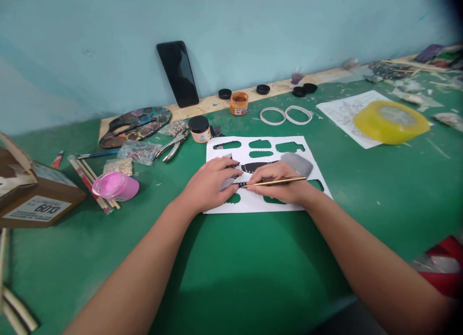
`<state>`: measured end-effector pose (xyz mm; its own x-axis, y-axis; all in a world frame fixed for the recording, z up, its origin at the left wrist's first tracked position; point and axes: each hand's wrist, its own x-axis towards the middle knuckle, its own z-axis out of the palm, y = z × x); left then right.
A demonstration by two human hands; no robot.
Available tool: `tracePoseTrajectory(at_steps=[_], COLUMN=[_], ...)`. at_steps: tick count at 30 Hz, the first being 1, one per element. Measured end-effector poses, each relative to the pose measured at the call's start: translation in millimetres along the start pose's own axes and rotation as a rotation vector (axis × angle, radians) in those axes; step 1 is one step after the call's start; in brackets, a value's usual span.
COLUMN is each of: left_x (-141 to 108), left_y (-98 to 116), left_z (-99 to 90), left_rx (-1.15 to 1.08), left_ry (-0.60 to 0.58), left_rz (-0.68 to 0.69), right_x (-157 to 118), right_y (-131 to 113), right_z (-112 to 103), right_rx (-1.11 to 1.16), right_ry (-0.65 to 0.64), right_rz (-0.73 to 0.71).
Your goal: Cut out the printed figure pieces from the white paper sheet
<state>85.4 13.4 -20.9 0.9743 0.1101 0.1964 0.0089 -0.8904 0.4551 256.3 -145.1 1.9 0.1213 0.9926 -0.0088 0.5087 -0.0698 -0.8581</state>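
A white paper sheet with several cut-out openings lies on the green table, which shows through them. My right hand grips a slim gold-coloured stick-like tool like a pen, its tip near a small dark piece on the sheet; the tip's kind is too small to tell. Spread over the left part of the sheet, my left hand presses down with fingers stretched, thumb close to the tool's tip. Between and behind the hands is a black printed shape. A grey rounded shape lies behind my right hand.
A pink jar and cardboard box stand left. Pliers, a lidded jar, an orange jar and white rings lie behind the sheet. A phone leans on the wall. Yellow tape rests right.
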Motion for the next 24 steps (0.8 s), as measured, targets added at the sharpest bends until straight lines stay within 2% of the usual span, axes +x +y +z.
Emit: tracePoseTrajectory(at_steps=[15, 19, 22, 24], left_x=[0.0, 0.1, -0.2, -0.5], left_y=[1.0, 0.8, -0.2, -1.2], left_z=[-0.7, 0.3, -0.2, -1.0], left_rx=[0.007, 0.023, 0.034, 0.038], left_ry=[-0.003, -0.002, -0.010, -0.015], left_rz=[-0.005, 0.008, 0.017, 0.023], right_x=[-1.4, -1.3, -0.6, -1.2], right_y=[0.1, 2.7, 3.3, 3.8], right_z=[0.6, 0.3, -0.4, -2.5], right_rx=[0.049, 0.173, 0.261, 0.231], right_ry=[0.025, 0.119, 0.230, 0.329], right_rz=[0.080, 0.140, 0.101, 0.053])
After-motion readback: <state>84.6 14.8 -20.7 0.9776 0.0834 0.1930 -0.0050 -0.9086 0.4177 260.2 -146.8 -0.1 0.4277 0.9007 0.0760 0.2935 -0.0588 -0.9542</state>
